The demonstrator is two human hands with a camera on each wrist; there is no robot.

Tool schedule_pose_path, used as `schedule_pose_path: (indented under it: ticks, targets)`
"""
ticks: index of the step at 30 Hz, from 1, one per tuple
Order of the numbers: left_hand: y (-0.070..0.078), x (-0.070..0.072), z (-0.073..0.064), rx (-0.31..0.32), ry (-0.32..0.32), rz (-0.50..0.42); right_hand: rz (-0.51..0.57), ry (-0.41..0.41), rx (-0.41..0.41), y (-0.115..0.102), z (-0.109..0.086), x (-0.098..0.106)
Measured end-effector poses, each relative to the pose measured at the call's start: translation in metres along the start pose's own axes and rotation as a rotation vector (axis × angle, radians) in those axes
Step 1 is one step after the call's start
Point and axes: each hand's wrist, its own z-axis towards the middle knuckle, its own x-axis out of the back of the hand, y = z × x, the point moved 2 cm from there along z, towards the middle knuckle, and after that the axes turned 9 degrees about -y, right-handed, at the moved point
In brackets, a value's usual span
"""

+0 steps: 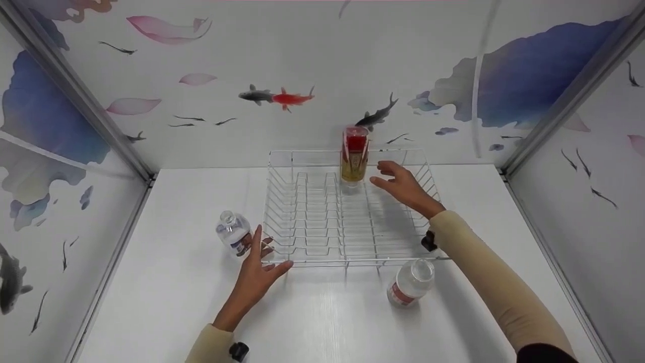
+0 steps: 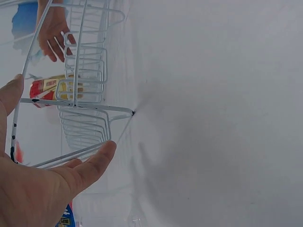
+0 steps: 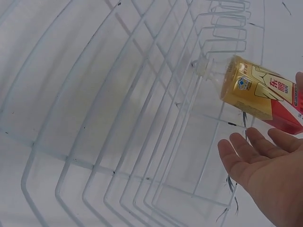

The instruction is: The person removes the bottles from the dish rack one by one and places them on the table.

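White wire rack (image 1: pixel 322 261): splayed left hand (image 1: pixel 257 275) touching
Red-gold plastic bottle (image 1: pixel 355 155): right hand (image 1: pixel 402 186) beside, half-open, empty
Racking step, likely: withdraw clear

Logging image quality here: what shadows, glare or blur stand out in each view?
Head: a soft shadow beside the right sleeve, pale sheen on the table before the rack; left wrist: greyish, with soft-edged shadows on the tabletop, rack turned sideways; right wrist: slightly hazy, though large print on the gold-and-red bottle stands out.
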Motion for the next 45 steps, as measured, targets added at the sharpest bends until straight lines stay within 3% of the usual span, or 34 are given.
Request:
schedule_pose_path:
  ticks: [19,33,45]
  targets:
    - [-0.005,-0.002,0.001,-0.009,0.012,-0.059,0.023,0.01,0.027,0.0,0.022,-0.009]
    - [-0.006,0.001,0.006,-0.096,0.012,-0.131,0.04,0.04,-0.001,0.008,0.028,-0.01]
    - [-0.008,0.003,0.005,-0.077,0.002,-0.178,0.064,0.051,0.021,0.006,0.038,-0.015]
